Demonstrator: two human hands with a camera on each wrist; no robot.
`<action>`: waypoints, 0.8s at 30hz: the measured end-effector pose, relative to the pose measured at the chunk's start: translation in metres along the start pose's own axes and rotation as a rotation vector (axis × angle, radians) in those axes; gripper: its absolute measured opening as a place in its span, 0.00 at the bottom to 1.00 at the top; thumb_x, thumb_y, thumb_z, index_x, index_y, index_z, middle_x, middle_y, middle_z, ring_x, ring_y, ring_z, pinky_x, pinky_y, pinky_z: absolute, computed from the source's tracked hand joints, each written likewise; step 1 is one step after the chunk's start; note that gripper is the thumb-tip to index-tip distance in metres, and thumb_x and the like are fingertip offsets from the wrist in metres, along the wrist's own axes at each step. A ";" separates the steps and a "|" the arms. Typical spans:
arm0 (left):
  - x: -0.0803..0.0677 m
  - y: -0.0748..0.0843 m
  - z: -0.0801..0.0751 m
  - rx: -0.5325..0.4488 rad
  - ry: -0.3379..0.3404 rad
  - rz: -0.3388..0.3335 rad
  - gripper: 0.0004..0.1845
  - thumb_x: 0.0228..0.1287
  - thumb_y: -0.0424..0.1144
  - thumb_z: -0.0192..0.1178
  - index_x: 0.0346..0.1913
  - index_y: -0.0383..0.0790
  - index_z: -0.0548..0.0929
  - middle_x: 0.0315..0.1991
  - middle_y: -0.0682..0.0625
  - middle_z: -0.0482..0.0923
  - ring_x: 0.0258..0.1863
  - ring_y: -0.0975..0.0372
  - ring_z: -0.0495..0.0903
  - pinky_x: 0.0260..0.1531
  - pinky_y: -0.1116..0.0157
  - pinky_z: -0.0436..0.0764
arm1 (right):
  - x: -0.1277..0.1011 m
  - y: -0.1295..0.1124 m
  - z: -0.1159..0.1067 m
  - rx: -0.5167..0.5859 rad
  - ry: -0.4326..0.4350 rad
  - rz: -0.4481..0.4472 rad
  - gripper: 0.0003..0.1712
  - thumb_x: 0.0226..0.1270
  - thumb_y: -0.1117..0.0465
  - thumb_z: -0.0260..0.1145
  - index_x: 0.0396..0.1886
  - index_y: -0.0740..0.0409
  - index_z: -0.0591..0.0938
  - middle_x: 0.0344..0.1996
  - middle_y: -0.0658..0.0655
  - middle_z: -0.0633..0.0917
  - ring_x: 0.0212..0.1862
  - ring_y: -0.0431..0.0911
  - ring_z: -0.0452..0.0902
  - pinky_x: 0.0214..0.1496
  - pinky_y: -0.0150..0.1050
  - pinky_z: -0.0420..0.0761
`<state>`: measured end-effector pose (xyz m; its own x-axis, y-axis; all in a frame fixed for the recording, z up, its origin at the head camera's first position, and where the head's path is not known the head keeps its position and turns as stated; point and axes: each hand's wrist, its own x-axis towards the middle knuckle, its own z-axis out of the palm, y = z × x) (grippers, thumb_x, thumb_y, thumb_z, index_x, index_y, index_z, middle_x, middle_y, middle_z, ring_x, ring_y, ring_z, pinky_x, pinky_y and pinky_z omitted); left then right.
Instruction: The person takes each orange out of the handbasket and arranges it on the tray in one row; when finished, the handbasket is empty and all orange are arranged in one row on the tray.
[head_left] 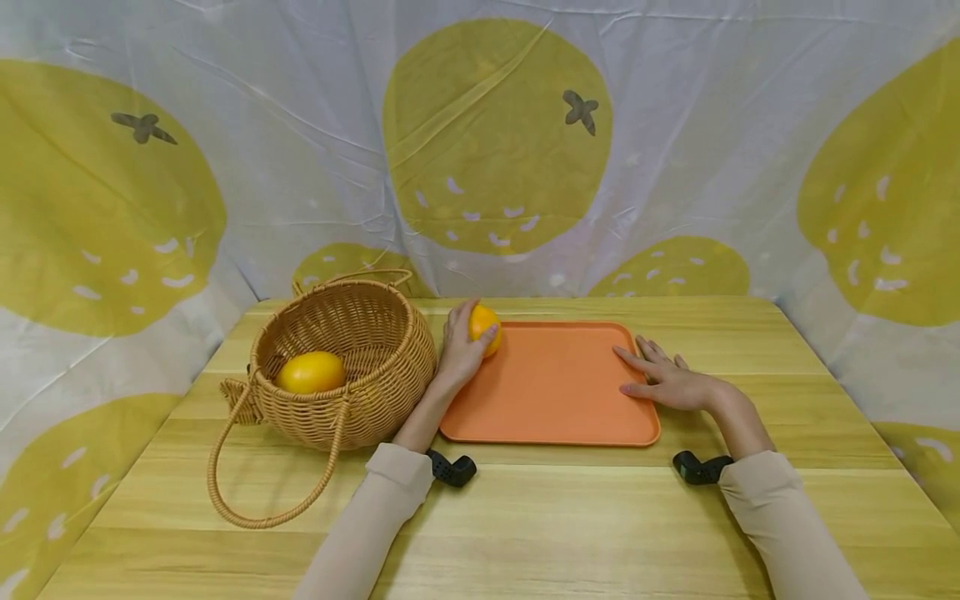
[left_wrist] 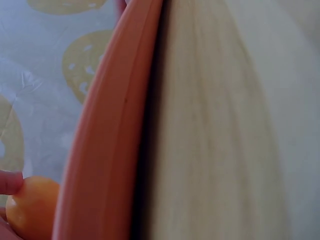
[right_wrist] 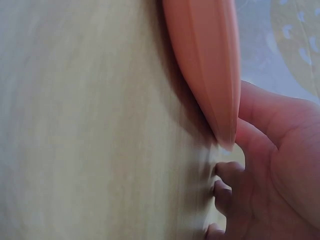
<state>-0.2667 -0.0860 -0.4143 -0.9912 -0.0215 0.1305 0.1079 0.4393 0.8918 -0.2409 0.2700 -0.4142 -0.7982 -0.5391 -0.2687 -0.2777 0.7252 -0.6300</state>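
A person sits at a pale wooden worktop (head_left: 525,517); the left hand (head_left: 459,350) has its fingers curled around an orange (head_left: 483,327) at the far left corner of an orange tray (head_left: 551,392), which lies flat at the centre of the worktop; the right hand (head_left: 663,379) rests at the tray's right edge, fingers straight and slightly spread, thumb lying on the tray; just left of the tray sits a woven wicker basket (head_left: 360,400), tipped toward the near side, its long handle lying on the worktop; a second orange fruit (head_left: 311,372) lies inside the basket; behind hangs a white cloth (head_left: 712,150) printed with large yellow fruits.
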 end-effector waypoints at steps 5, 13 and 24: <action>-0.001 0.001 -0.001 0.027 -0.004 -0.015 0.33 0.77 0.40 0.58 0.80 0.43 0.63 0.79 0.40 0.57 0.75 0.44 0.60 0.72 0.40 0.63 | 0.003 0.008 0.002 -0.023 -0.001 0.021 0.51 0.77 0.33 0.56 0.86 0.48 0.46 0.83 0.68 0.30 0.83 0.67 0.20 0.75 0.74 0.25; 0.000 0.000 -0.001 -0.012 -0.006 -0.008 0.33 0.77 0.38 0.57 0.80 0.43 0.62 0.79 0.39 0.56 0.75 0.43 0.58 0.73 0.41 0.63 | 0.001 0.008 0.000 0.025 0.002 -0.040 0.49 0.78 0.38 0.58 0.86 0.49 0.48 0.82 0.72 0.29 0.81 0.70 0.18 0.71 0.76 0.22; -0.001 -0.002 0.000 0.006 0.021 -0.002 0.34 0.74 0.39 0.60 0.79 0.42 0.64 0.78 0.37 0.56 0.75 0.43 0.60 0.72 0.39 0.63 | 0.003 0.008 0.002 -0.009 0.005 0.010 0.50 0.77 0.35 0.57 0.86 0.50 0.47 0.82 0.71 0.30 0.82 0.69 0.20 0.73 0.76 0.24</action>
<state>-0.2658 -0.0870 -0.4160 -0.9896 -0.0412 0.1380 0.1055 0.4450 0.8893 -0.2443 0.2730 -0.4217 -0.8036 -0.5295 -0.2717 -0.2741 0.7345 -0.6208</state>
